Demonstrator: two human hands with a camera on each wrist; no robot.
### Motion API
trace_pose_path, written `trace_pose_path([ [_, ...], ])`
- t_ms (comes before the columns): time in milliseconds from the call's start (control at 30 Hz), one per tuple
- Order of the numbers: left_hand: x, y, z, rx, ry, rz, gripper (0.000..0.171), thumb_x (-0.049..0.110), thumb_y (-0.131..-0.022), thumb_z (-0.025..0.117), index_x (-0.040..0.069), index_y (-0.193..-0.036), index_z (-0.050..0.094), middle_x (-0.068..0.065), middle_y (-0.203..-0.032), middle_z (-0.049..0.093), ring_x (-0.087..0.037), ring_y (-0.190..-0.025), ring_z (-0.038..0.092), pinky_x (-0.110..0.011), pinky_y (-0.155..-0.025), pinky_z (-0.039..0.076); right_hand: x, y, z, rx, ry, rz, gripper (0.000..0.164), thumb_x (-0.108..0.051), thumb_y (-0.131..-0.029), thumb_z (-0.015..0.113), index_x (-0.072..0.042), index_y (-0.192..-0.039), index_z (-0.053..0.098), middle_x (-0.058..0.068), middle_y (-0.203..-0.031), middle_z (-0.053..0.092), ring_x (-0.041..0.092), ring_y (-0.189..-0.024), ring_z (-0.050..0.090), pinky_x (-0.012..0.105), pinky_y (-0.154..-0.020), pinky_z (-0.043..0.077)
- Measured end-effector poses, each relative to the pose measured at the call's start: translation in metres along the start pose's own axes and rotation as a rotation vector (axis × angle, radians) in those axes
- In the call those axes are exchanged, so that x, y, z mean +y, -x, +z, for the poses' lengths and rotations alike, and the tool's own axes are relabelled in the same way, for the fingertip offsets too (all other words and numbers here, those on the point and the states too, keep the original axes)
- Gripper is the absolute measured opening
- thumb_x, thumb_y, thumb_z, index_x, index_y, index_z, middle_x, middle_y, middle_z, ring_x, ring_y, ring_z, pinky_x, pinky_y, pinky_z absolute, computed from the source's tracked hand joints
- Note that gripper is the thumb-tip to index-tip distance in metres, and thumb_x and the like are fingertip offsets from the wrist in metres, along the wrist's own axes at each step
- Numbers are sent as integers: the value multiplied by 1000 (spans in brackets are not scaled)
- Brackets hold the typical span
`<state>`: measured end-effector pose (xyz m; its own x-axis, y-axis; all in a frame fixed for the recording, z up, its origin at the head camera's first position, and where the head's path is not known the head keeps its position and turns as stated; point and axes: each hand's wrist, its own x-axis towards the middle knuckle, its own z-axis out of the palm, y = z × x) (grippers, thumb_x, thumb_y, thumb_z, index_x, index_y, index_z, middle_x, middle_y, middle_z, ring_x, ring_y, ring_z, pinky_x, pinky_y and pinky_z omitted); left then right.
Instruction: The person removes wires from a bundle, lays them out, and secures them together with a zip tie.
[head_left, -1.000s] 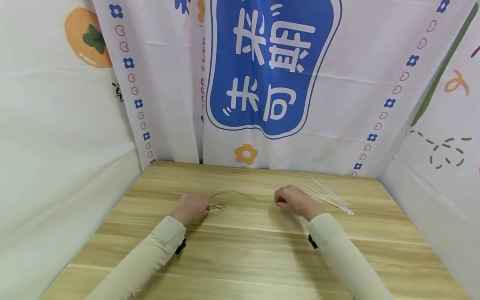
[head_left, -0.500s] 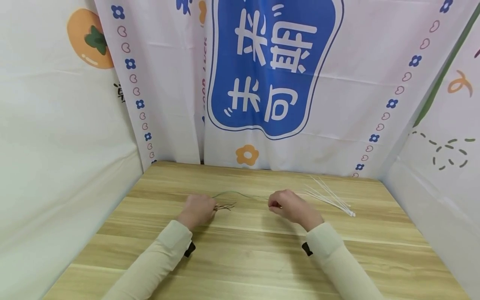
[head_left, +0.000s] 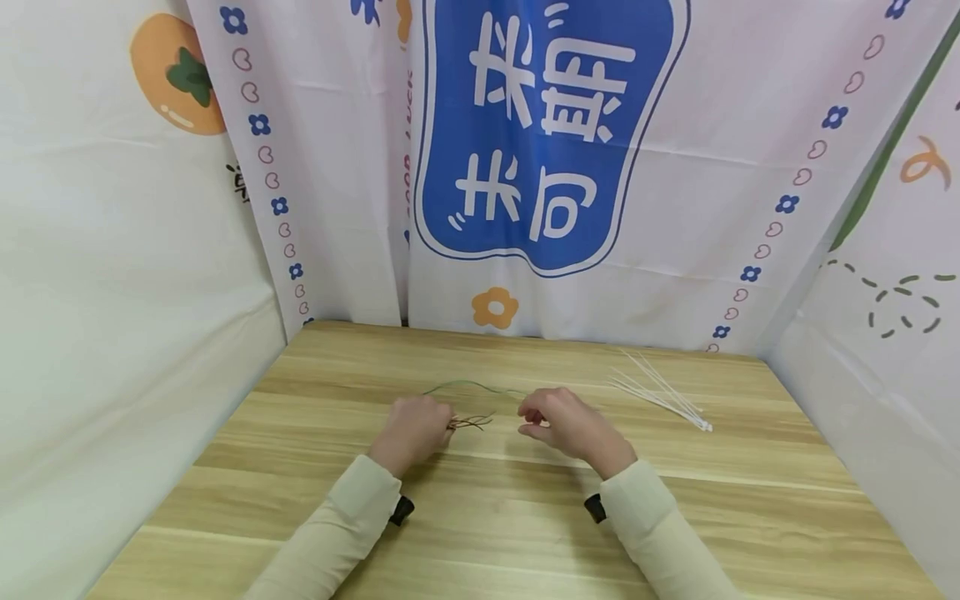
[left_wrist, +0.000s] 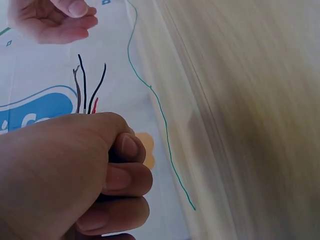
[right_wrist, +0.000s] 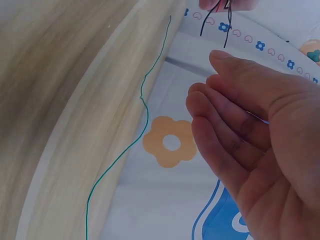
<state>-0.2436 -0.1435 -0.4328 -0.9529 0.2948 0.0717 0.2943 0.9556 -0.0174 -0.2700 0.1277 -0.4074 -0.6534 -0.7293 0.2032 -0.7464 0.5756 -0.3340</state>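
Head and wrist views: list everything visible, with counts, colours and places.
Wire bundle: one, black and brown with some red, gripped in the left hand
Green wire: one, green, on the table beyond the hands
Cable ties: several, exact count unclear, white, right of the right hand
Table: one, light wood-grain, under the hands
Back cloth: at least one, white with blue panel and orange flower, behind the table
Side cloths: two, whitish with prints, left and right
Wrist pieces: two, black, one at each cuff
Sleeves: two, cream, on the forearms
Hands: two, bare, over the table; right fingers apart, nothing visible in them
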Motion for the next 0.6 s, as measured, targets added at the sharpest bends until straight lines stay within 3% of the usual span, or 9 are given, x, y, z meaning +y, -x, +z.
trace_pose_path([
  [333,11,5,4,29,7,18,37,28,-102,69,20,-68,57,1,-67,57,-17,-63,50,-47,-59,54,-6,3,10,-3,-25,-15,24,-15,-96,79,0,-115,75,12,-107,77,19,-92,73,32,-83,62],
  [600,16,2,5,17,26,25,43,27,-103,69,21,-65,50,3,-63,47,-14,-60,40,-37,-54,41,-9,3,6,5,-7,-13,28,-15,-95,79,0,-118,74,13,-111,76,21,-97,74,35,-86,62],
])
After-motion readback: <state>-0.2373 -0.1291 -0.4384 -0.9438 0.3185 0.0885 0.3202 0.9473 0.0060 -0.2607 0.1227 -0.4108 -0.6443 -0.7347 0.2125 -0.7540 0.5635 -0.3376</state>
